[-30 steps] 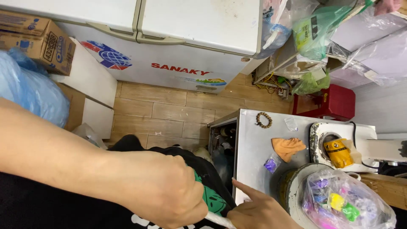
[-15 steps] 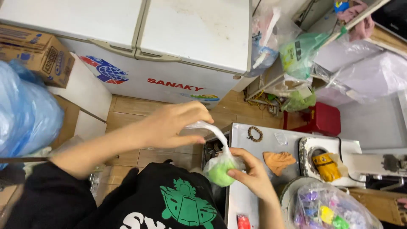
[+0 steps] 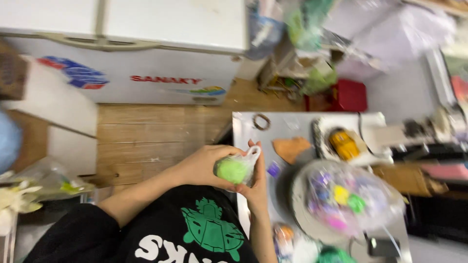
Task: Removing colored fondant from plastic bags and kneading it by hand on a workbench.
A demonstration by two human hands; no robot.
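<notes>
Bagging step, judged: left hand (image 3: 202,165) and right hand (image 3: 257,179) both clamped around small clear bag (image 3: 240,168) holding green ball (image 3: 231,171), left of big bag of coloured balls (image 3: 348,197); next needs bag neck closed.

Between the left hand (image 3: 202,165) and the right hand (image 3: 256,178) is a bright green ball (image 3: 231,170) in a clear plastic bag (image 3: 247,159). Right of them, the desk (image 3: 292,127) is grey, with a yellow toy car (image 3: 344,144) and a bowl (image 3: 347,200) of many-coloured pieces.
</notes>
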